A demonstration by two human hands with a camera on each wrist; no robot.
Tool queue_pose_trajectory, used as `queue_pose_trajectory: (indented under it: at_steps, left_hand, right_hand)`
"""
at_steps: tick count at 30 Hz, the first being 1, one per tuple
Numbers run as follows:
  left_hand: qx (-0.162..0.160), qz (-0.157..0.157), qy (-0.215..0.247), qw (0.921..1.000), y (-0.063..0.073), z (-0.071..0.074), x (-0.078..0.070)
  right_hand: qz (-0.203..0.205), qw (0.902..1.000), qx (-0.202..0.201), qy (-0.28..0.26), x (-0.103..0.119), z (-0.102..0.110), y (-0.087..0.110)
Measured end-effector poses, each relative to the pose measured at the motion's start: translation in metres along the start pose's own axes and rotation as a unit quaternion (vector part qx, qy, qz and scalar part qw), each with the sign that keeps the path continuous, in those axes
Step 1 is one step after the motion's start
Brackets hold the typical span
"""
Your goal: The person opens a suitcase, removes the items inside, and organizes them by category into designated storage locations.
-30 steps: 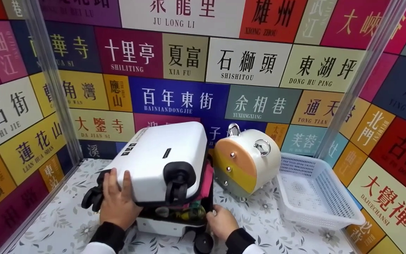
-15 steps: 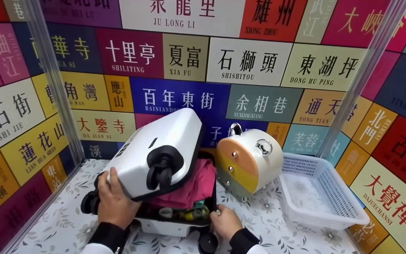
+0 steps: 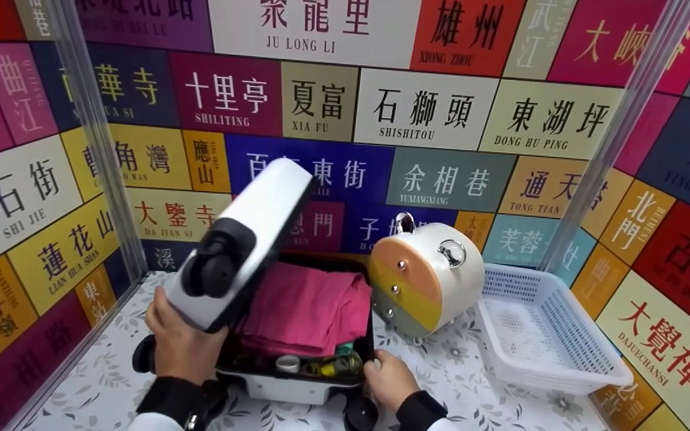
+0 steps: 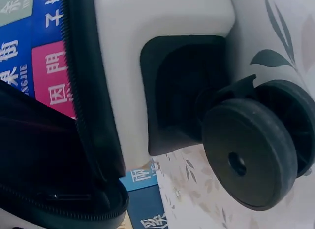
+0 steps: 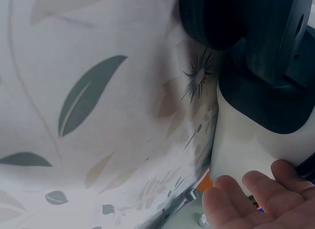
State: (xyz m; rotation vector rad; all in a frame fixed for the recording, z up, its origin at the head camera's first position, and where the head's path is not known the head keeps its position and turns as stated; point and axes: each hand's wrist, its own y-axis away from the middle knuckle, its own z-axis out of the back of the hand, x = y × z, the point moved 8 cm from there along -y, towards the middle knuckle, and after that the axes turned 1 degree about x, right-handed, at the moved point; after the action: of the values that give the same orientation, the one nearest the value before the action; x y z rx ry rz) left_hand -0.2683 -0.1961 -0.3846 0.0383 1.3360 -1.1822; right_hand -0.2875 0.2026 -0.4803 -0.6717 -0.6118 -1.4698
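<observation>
A small white suitcase stands partly opened on the table; its lid point(image 3: 255, 206) is tilted up steeply to the left. My left hand point(image 3: 184, 344) grips the lid's near left corner, below a black wheel point(image 3: 216, 275). In the left wrist view that hand is out of sight, while the zip edge and a wheel point(image 4: 246, 155) show large. My right hand point(image 3: 390, 380) holds the right front corner of the suitcase base point(image 3: 288, 390), fingers against its white side. Inside lie a folded pink cloth point(image 3: 306, 311), a small whitish round item point(image 3: 288, 363) and a yellow-green item point(image 3: 339, 364).
Right of the suitcase sits a round white case point(image 3: 465, 275) with an orange, yellow and grey face and silver fittings. A white plastic basket point(image 3: 551, 371) is farther right. Sign-patterned walls point(image 3: 426, 108) enclose the flower-printed table point(image 3: 105, 383).
The lid has swung up and leftward with my left hand, uncovering the pink cloth and the contents. My right hand has stayed at the base's corner.
</observation>
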Motion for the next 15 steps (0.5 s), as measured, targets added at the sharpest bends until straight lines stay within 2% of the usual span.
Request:
queue_pose_trajectory:
  at_steps: [3, 6, 9, 13, 15]
  left_hand:
    - [0.012, 0.040, 0.010, 0.9991, -0.005, 0.005, 0.010]
    - [0.023, 0.067, 0.030, 0.9970, -0.009, 0.011, 0.021]
    - [0.011, 0.072, 0.059, 0.9955, -0.011, 0.016, 0.029]
    - [-0.013, 0.063, 0.071, 0.9954, -0.011, 0.022, 0.036]
    - [-0.019, 0.071, 0.070, 0.9949, -0.011, 0.024, 0.040]
  right_hand:
    - [0.003, 1.0000, -0.007, 0.006, 0.001, 0.000, 0.001]
    - [-0.002, 1.0000, -0.002, 0.001, 0.000, -0.001, 0.002]
    - [-0.005, 1.0000, 0.000, -0.005, 0.000, -0.001, 0.002]
    - [-0.010, 0.9997, 0.005, -0.023, 0.000, -0.003, 0.004]
    - [-0.008, 0.9995, 0.006, -0.030, 0.000, -0.004, 0.005]
